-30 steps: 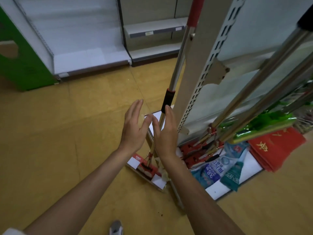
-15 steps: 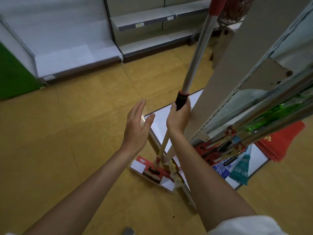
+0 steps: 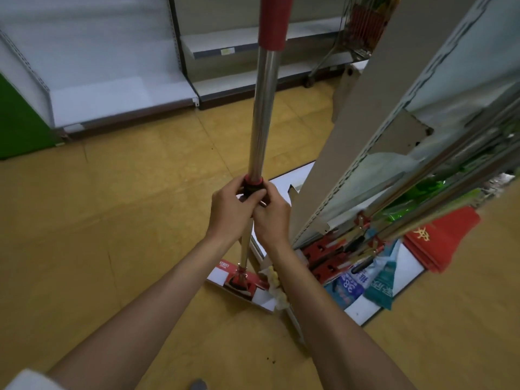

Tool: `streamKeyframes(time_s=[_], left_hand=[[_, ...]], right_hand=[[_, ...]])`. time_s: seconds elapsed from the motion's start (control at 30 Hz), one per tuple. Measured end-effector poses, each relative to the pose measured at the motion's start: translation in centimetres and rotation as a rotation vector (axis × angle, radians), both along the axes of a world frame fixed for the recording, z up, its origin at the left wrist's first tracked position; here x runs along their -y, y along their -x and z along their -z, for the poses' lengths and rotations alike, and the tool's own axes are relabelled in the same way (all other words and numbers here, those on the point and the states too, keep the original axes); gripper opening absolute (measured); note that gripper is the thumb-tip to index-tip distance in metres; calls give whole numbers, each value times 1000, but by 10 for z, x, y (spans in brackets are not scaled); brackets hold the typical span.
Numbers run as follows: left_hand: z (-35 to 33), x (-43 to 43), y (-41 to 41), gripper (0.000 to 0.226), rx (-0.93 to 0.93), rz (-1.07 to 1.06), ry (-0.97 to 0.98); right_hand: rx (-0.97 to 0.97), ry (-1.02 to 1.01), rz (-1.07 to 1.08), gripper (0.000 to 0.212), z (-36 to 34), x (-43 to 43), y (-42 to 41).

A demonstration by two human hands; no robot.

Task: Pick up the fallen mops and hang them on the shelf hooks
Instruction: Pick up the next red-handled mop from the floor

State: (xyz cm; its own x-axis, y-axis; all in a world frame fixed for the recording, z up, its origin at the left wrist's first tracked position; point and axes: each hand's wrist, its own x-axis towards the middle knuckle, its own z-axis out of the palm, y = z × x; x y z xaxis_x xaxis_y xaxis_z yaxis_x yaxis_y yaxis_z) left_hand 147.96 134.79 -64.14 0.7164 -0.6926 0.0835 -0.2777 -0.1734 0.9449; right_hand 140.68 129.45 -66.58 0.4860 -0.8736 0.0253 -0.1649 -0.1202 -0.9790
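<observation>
Mop (image 3: 263,108) upright w/ head on floor (image 3: 126,220); left hand (image 3: 229,209) & right hand (image 3: 271,220) both curled tight round its black collar (image 3: 253,187).

shiny metal mop pole (image 3: 263,114), matt floor (image 3: 112,209)

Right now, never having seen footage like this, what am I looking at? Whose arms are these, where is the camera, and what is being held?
No machine here: a person wears a camera on the head, looking down at their own arms. The left hand and right hand both grip a mop at the black collar on its steel pole. Its flat head rests on the yellow floor. To the right, more mop poles slant beside the shelf upright, above packets and red cloths.
</observation>
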Motion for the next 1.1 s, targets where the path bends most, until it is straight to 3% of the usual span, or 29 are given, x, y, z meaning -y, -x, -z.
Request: streamKeyframes(time_s=[0.37, 0.6, 1.1], left_hand=[[-51, -66, 30, 34, 195, -149, 0], [-111, -103, 79, 34, 269, -220, 13], [-267, -193, 182, 33, 353, -64, 123]], right_hand=[[137, 18, -168, 55, -58, -51, 34], [220, 53, -243, 50, -110, -82, 75], [265, 373, -137, 39, -258, -177, 193]])
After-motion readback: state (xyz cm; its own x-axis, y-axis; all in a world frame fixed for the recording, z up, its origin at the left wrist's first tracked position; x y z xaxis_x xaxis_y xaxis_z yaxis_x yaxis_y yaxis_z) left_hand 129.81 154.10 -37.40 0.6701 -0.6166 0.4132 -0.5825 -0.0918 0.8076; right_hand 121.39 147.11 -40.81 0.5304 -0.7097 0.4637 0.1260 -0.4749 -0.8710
